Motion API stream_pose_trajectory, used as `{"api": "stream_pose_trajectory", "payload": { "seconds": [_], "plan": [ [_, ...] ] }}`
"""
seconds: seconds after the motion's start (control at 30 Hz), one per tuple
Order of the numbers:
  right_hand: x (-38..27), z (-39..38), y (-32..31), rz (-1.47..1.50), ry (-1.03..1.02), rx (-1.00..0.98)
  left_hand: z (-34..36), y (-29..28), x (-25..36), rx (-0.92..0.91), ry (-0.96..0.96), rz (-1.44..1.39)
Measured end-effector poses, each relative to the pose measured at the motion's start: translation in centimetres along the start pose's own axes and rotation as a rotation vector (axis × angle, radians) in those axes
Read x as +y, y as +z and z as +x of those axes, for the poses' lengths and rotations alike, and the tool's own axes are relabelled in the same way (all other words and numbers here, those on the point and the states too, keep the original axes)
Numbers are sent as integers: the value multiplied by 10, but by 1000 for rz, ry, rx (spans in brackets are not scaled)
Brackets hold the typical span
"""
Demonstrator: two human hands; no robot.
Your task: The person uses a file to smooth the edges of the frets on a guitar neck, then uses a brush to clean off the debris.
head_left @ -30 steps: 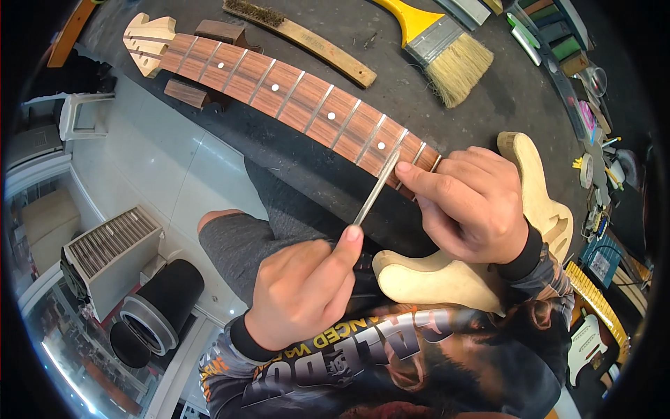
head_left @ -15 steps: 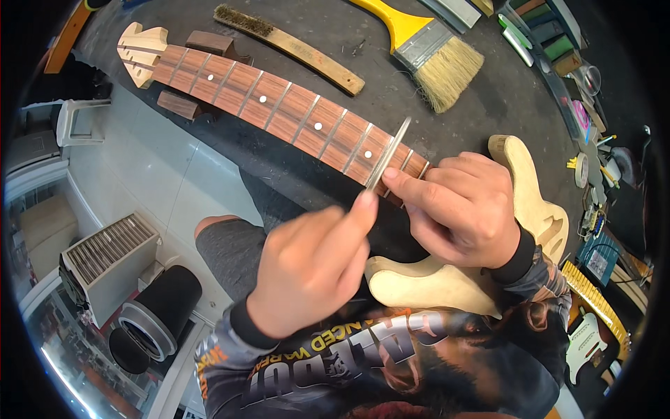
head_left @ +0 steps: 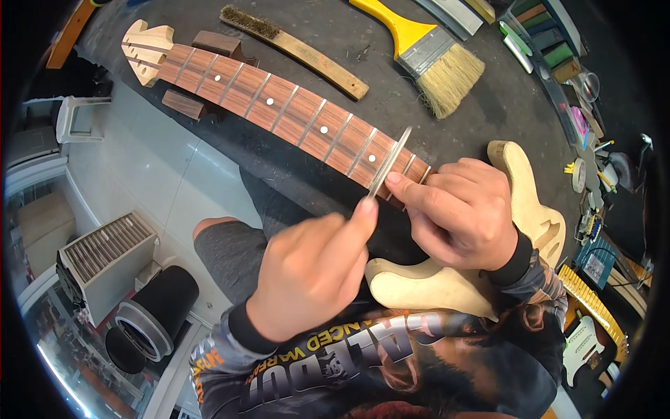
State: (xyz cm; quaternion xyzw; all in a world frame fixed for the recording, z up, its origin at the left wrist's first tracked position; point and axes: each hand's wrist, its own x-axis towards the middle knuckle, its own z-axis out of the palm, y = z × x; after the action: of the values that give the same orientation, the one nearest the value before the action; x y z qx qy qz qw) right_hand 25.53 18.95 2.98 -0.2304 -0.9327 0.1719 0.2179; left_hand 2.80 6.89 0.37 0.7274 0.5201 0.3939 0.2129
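Observation:
A guitar neck with a reddish-brown fretboard, metal frets and white dot inlays lies diagonally, its pale headstock at the far left. My left hand, slightly blurred, is closed on the near end of a slim metal file. The file lies across the fretboard, lengthwise along a fret near the body end. My right hand is closed about that end of the neck, its index fingertip pressing beside the file; its curled fingers hide the heel. An unfinished pale guitar body sits beneath my right wrist.
Dark wooden support blocks are by the headstock. A wooden-handled brush and a yellow-handled paintbrush lie beyond the neck on the dark bench. A guitar with a white pickguard rests at the right. A black bin stands lower left.
The file and my left hand have slid slightly toward me along the fret. My right hand keeps its hold. The whole view has shifted a little.

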Motion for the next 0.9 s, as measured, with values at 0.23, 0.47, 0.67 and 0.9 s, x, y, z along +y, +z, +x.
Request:
{"api": "stream_pose_trajectory", "payload": {
  "seconds": [0.23,0.47,0.67,0.9],
  "plan": [
    [-3,3,1,-6,-6,-5,-7,-10,7,-33,-33,58],
    [-1,1,2,29,-21,31,-40,-23,9,-107,-59,59],
    [0,1,4,21,21,23,26,9,-4,40,-17,-36],
    [-2,0,2,21,28,16,-13,-12,13,-13,-84,-7]
  ]
}}
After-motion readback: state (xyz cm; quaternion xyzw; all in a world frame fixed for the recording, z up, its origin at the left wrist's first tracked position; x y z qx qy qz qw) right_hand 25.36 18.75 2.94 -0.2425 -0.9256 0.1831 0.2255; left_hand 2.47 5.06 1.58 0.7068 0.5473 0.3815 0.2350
